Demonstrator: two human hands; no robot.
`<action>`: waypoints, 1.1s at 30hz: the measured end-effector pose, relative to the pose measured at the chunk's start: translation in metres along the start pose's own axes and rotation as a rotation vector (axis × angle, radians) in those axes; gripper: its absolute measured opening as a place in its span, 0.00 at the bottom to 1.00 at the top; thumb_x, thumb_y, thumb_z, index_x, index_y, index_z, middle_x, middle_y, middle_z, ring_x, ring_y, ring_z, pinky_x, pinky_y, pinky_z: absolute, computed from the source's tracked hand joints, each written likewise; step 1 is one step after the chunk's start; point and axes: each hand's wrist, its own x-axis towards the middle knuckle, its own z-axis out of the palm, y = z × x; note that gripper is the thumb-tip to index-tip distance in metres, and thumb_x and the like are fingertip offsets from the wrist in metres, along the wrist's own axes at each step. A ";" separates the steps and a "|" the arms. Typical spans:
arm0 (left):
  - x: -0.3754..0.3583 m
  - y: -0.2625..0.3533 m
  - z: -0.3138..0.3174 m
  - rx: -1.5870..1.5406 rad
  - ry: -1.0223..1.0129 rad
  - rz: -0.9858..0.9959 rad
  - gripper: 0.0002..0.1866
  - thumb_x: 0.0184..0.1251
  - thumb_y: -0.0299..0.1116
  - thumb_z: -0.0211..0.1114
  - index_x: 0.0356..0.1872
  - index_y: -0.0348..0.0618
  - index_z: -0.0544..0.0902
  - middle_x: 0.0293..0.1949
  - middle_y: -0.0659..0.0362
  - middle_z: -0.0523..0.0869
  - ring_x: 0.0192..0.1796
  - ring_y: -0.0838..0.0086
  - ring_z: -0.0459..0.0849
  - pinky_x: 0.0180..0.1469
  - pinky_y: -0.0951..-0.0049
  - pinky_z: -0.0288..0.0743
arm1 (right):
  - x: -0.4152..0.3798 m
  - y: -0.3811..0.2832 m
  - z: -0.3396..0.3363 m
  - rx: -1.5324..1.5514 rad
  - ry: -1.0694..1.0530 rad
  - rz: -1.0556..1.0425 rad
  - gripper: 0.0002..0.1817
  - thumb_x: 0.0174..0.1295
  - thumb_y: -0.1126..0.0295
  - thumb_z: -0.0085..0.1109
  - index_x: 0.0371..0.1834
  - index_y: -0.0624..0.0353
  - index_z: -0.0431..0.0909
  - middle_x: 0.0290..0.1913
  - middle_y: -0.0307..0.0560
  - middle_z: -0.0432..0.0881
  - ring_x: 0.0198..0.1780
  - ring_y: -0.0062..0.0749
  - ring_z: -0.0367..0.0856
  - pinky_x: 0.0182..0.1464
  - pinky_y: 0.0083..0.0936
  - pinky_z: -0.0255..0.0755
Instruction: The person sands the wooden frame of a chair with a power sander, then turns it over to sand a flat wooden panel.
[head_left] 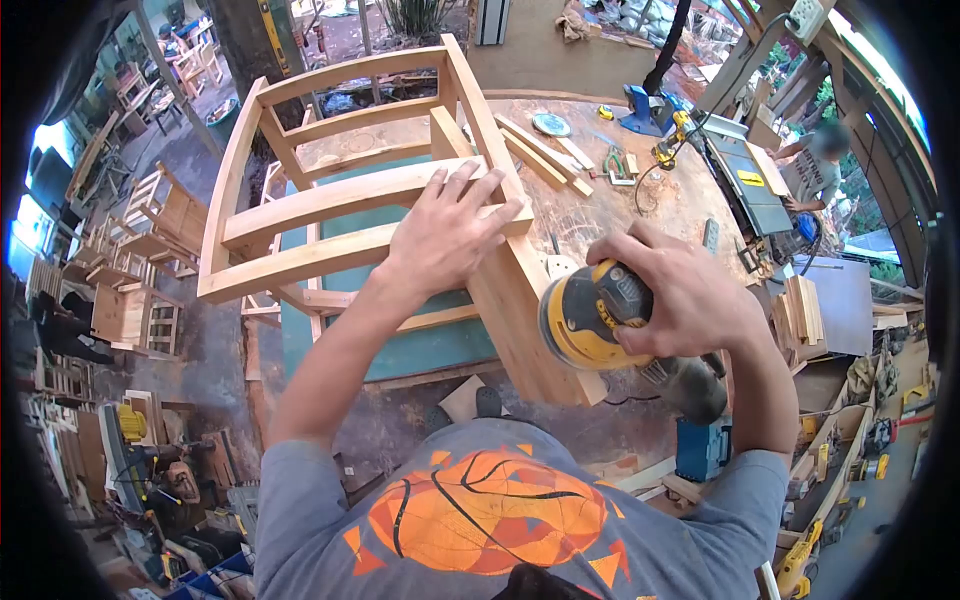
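Our right grip [690, 287] wraps one yellow sander [578, 325] with one dust container [695, 390], contents hidden; our left grip [445, 232] lies spread on one wooden frame [335, 202].

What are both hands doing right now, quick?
Left hand: open, resting on the frame.
Right hand: closed, holding the sander.

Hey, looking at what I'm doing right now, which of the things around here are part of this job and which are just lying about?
In use:
- wooden frame, under the left hand
- yellow-and-black sander, gripped by the right hand

Apparently just lying about:
- loose wood strips
- blue-rimmed disc
- drill
- wooden chairs
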 end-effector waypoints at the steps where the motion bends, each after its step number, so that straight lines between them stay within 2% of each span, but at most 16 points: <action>1: -0.002 0.003 0.002 0.018 0.000 0.006 0.24 0.65 0.40 0.73 0.63 0.56 0.83 0.69 0.52 0.76 0.74 0.51 0.71 0.75 0.49 0.66 | 0.001 0.003 0.001 0.006 -0.009 -0.001 0.37 0.42 0.64 0.77 0.62 0.50 0.76 0.51 0.54 0.79 0.54 0.56 0.83 0.58 0.43 0.78; 5: -0.005 0.001 0.010 -0.010 0.048 0.023 0.23 0.65 0.41 0.73 0.61 0.57 0.83 0.65 0.54 0.78 0.73 0.51 0.72 0.73 0.46 0.68 | 0.001 0.009 0.005 0.018 0.044 -0.087 0.36 0.44 0.64 0.76 0.62 0.49 0.76 0.51 0.53 0.79 0.53 0.56 0.83 0.57 0.44 0.78; 7: -0.004 0.000 0.009 -0.063 0.072 0.033 0.19 0.64 0.40 0.73 0.57 0.56 0.86 0.61 0.56 0.80 0.72 0.52 0.73 0.74 0.50 0.69 | 0.000 0.008 0.003 -0.020 0.007 -0.114 0.36 0.47 0.63 0.74 0.64 0.47 0.75 0.48 0.58 0.78 0.50 0.61 0.84 0.52 0.49 0.78; 12: -0.008 -0.009 0.008 -0.210 0.133 0.024 0.19 0.61 0.37 0.76 0.54 0.53 0.87 0.57 0.56 0.82 0.70 0.51 0.75 0.72 0.51 0.72 | -0.002 0.009 0.000 -0.017 -0.054 -0.122 0.36 0.43 0.63 0.75 0.62 0.48 0.76 0.50 0.52 0.79 0.53 0.56 0.83 0.55 0.44 0.79; 14: -0.018 -0.015 0.008 -0.413 0.235 -0.048 0.27 0.55 0.38 0.81 0.57 0.49 0.85 0.59 0.54 0.81 0.70 0.49 0.75 0.71 0.50 0.72 | 0.005 0.016 -0.002 -0.013 -0.066 -0.146 0.37 0.42 0.64 0.75 0.62 0.48 0.77 0.51 0.52 0.79 0.53 0.56 0.83 0.55 0.43 0.79; 15: -0.022 -0.017 0.000 -0.416 0.240 -0.053 0.27 0.55 0.38 0.81 0.57 0.49 0.85 0.59 0.54 0.81 0.70 0.49 0.75 0.71 0.50 0.72 | 0.011 0.020 -0.003 -0.065 0.016 -0.200 0.37 0.42 0.64 0.75 0.62 0.48 0.77 0.52 0.52 0.79 0.53 0.55 0.83 0.57 0.43 0.79; 16: -0.025 -0.018 -0.014 -0.378 0.242 -0.143 0.32 0.53 0.39 0.83 0.60 0.47 0.83 0.61 0.52 0.80 0.71 0.49 0.74 0.72 0.50 0.72 | 0.016 0.023 -0.006 -0.116 0.098 -0.253 0.37 0.42 0.64 0.74 0.63 0.48 0.77 0.53 0.52 0.80 0.53 0.55 0.83 0.58 0.43 0.79; 17: -0.030 -0.022 -0.026 -0.338 0.244 -0.229 0.37 0.50 0.41 0.85 0.63 0.46 0.81 0.62 0.50 0.78 0.71 0.49 0.74 0.72 0.51 0.72 | 0.021 0.019 -0.017 -0.104 0.092 -0.195 0.38 0.41 0.65 0.74 0.63 0.48 0.77 0.54 0.51 0.80 0.53 0.54 0.83 0.62 0.44 0.77; 18: -0.040 -0.029 -0.031 -0.277 0.167 -0.258 0.44 0.48 0.44 0.86 0.68 0.43 0.76 0.65 0.48 0.76 0.71 0.49 0.73 0.73 0.52 0.71 | 0.028 0.021 -0.027 -0.128 0.137 -0.221 0.39 0.40 0.65 0.74 0.64 0.49 0.77 0.54 0.51 0.81 0.54 0.53 0.83 0.63 0.44 0.77; 21: -0.063 -0.043 -0.046 -0.139 0.017 -0.398 0.50 0.42 0.42 0.88 0.71 0.43 0.74 0.69 0.48 0.75 0.73 0.49 0.72 0.76 0.52 0.68 | 0.059 0.026 -0.054 -0.182 0.290 -0.352 0.41 0.39 0.67 0.75 0.65 0.48 0.77 0.55 0.51 0.82 0.56 0.51 0.83 0.63 0.42 0.78; 22: -0.067 -0.047 -0.049 -0.155 0.006 -0.410 0.52 0.38 0.45 0.89 0.70 0.43 0.76 0.69 0.49 0.76 0.73 0.50 0.73 0.75 0.54 0.69 | 0.074 0.024 -0.063 -0.164 0.271 -0.355 0.41 0.41 0.66 0.74 0.67 0.49 0.76 0.56 0.52 0.83 0.56 0.50 0.84 0.62 0.40 0.79; 25: -0.072 -0.049 -0.047 -0.047 -0.083 -0.471 0.51 0.37 0.46 0.89 0.68 0.43 0.77 0.68 0.51 0.78 0.73 0.51 0.74 0.75 0.54 0.70 | 0.112 0.001 -0.064 -0.199 0.208 -0.277 0.37 0.47 0.62 0.71 0.66 0.49 0.75 0.54 0.54 0.83 0.56 0.48 0.84 0.61 0.41 0.80; 27: -0.075 -0.048 -0.045 -0.018 -0.072 -0.498 0.50 0.36 0.46 0.89 0.67 0.43 0.78 0.67 0.52 0.78 0.72 0.52 0.74 0.75 0.55 0.70 | 0.132 -0.003 -0.054 -0.215 0.128 -0.328 0.35 0.48 0.61 0.70 0.65 0.49 0.74 0.54 0.56 0.83 0.55 0.48 0.84 0.60 0.43 0.80; 29: -0.078 -0.049 -0.043 0.005 -0.070 -0.542 0.49 0.36 0.45 0.90 0.66 0.43 0.79 0.67 0.53 0.79 0.72 0.53 0.75 0.74 0.55 0.70 | 0.136 -0.009 -0.050 -0.222 0.112 -0.262 0.36 0.48 0.61 0.70 0.64 0.50 0.74 0.51 0.56 0.83 0.53 0.48 0.84 0.59 0.43 0.80; 31: -0.077 -0.050 -0.047 -0.049 -0.118 -0.571 0.50 0.40 0.53 0.88 0.68 0.45 0.78 0.68 0.52 0.79 0.75 0.52 0.72 0.78 0.53 0.66 | 0.139 -0.013 -0.048 -0.180 0.114 -0.250 0.35 0.47 0.62 0.70 0.64 0.50 0.74 0.47 0.55 0.84 0.50 0.48 0.85 0.57 0.42 0.79; 33: -0.076 -0.052 -0.047 -0.061 -0.125 -0.580 0.50 0.41 0.53 0.88 0.68 0.45 0.78 0.69 0.52 0.79 0.75 0.52 0.71 0.78 0.53 0.65 | 0.138 -0.008 -0.050 -0.228 0.104 -0.294 0.36 0.46 0.62 0.70 0.64 0.50 0.74 0.44 0.54 0.84 0.48 0.47 0.85 0.54 0.40 0.79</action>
